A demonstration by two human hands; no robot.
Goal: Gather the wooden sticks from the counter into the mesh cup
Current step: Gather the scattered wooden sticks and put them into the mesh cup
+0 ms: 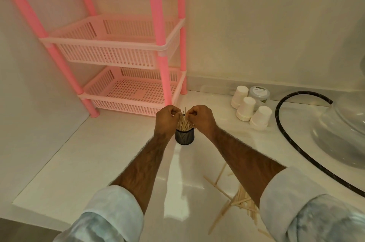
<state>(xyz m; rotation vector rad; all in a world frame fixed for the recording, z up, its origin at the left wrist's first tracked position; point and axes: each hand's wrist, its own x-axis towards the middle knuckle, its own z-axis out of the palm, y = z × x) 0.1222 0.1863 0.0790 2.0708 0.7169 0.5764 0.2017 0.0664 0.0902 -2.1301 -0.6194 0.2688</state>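
Mesh cup (184, 138): dark, round, upright mid-counter (98, 153), packed with pale wooden sticks (184, 123)
Left hand (166, 116): fingers curled, pinching stick tops
Right hand (201, 116): same pinch, opposite side of the rim
Loose sticks (240, 200): scattered near the front edge, partly hidden under right sleeve (296, 202)
Hard to make out: fingertips, tucked behind knuckles

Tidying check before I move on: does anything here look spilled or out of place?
Yes. Loose wooden sticks lie scattered criss-cross on the counter beside the right sleeve, outside the mesh cup, which stands upright.
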